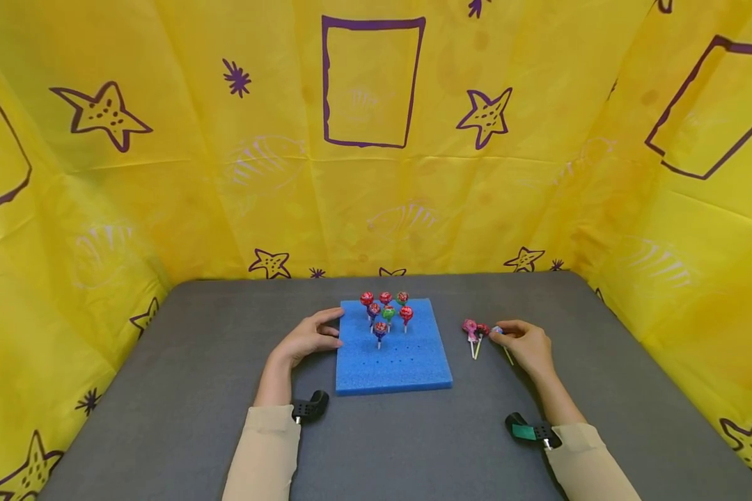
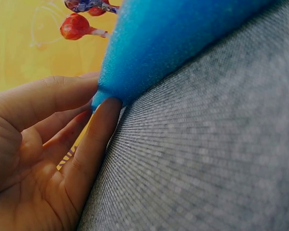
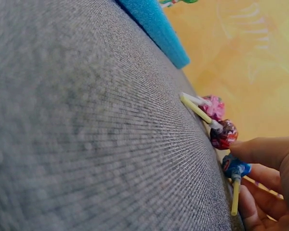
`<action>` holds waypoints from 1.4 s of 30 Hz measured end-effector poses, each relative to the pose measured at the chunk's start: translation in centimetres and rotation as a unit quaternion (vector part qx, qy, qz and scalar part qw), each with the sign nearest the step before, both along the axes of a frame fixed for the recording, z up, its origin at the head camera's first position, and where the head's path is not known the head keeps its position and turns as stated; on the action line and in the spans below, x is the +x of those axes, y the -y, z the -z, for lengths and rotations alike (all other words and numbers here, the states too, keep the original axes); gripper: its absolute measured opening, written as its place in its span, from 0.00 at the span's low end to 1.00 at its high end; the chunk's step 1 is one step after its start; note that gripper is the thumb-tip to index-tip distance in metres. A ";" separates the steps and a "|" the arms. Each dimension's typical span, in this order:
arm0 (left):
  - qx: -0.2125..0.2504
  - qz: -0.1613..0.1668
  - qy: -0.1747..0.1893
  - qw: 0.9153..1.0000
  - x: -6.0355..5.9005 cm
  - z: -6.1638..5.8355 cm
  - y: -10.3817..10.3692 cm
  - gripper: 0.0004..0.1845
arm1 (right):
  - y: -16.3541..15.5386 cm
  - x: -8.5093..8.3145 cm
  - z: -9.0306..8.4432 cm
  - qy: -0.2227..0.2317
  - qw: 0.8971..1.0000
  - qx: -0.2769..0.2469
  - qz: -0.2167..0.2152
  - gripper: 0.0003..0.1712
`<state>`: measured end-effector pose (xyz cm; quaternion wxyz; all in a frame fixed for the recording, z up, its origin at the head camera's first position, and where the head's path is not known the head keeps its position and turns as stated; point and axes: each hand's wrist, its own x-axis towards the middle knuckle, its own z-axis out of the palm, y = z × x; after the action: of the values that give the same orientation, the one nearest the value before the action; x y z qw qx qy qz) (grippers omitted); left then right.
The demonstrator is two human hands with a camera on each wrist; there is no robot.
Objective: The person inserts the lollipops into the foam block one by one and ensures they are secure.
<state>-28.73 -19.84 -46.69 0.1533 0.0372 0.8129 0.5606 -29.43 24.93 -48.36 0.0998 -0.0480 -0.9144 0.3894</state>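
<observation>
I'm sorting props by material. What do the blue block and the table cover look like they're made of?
Blue block: probably soft foam, matte, with punched holes and a rounded corner under the left hand. Table cover: grey woven fabric, judging by the fine ribbed weave seen in the wrist views.

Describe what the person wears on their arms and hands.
Both hands are bare: the left hand and the right hand have no gloves or rings. Each forearm is covered by a beige long sleeve pushed back from the wrist. A small black camera unit sits at each wrist; the right one carries a green patch.
</observation>
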 end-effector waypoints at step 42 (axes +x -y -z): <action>0.006 -0.009 0.004 1.000 0.1 -0.1 -0.2 0.38 | 3.0 0.2 -2.3 -0.073 0.962 -0.262 0.027 0.23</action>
<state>-28.67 -19.65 -46.64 0.1516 0.0288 0.8090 0.5671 -29.23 21.97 -46.09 0.1605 -0.0688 -0.7690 0.6150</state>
